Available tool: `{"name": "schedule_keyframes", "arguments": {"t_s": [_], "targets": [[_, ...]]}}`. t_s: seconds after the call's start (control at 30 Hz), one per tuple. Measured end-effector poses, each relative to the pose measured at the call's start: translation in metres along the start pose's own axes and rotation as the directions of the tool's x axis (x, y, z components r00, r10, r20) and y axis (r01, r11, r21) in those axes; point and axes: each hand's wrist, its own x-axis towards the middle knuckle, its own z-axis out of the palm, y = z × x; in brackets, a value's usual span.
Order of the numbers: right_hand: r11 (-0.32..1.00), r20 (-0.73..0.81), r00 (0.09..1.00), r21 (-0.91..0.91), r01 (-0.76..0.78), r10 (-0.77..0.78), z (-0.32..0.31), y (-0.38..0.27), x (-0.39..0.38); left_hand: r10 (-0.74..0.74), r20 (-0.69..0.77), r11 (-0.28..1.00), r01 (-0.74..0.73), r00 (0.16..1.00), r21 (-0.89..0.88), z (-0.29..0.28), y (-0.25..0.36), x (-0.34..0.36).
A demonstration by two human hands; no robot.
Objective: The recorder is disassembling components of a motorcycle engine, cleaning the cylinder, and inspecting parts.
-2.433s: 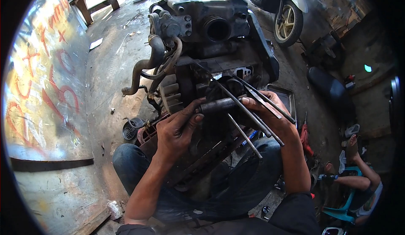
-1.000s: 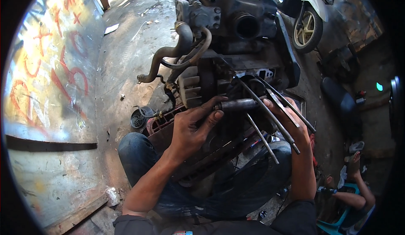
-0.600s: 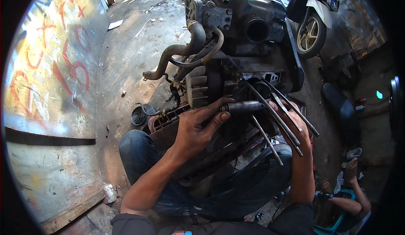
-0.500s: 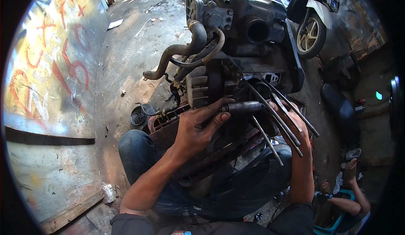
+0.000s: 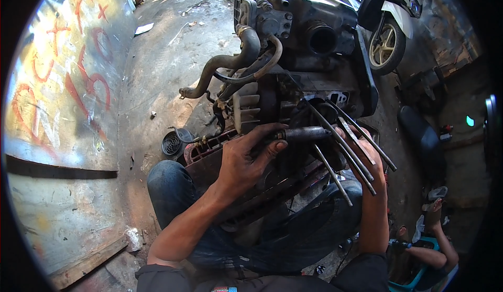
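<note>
The engine of a scooter stands on end in front of me, with several long metal studs sticking out toward me. A dark metal cylinder lies crosswise between my hands, beside the studs. My left hand is closed at its left end, index finger above and thumb below. Behind the studs and a flat metal strip, my right hand has bent fingers near the cylinder's right end. Studs and strip partly hide those fingers, so their exact grip does not show.
A curved rubber hose juts out left of the engine. A round black coiled part lies on the floor by my knee. At the right are a scooter wheel, a black seat and another person's arm or leg. A painted metal panel borders the left.
Both hands keep nearly the same pose around the metal cylinder. The engine's upper part appears shifted very slightly to the right in the picture.
</note>
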Motion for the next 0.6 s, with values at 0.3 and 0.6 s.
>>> {"name": "schedule_keyframes", "arguments": {"t_s": [0.3,0.6], "targets": [[0.997,-0.001,1.0,0.08,-0.016,0.016,0.0054,-0.0032,-0.0019,0.059,-0.037,0.995,-0.056,0.998,0.081,-0.0002,-0.0028,-0.0006],[0.997,0.031,0.998,0.058,-0.053,0.051,-0.0008,0.0016,0.0038,0.084,-0.027,0.978,-0.077,0.996,0.194,-0.0018,-0.0014,-0.0027]]}}
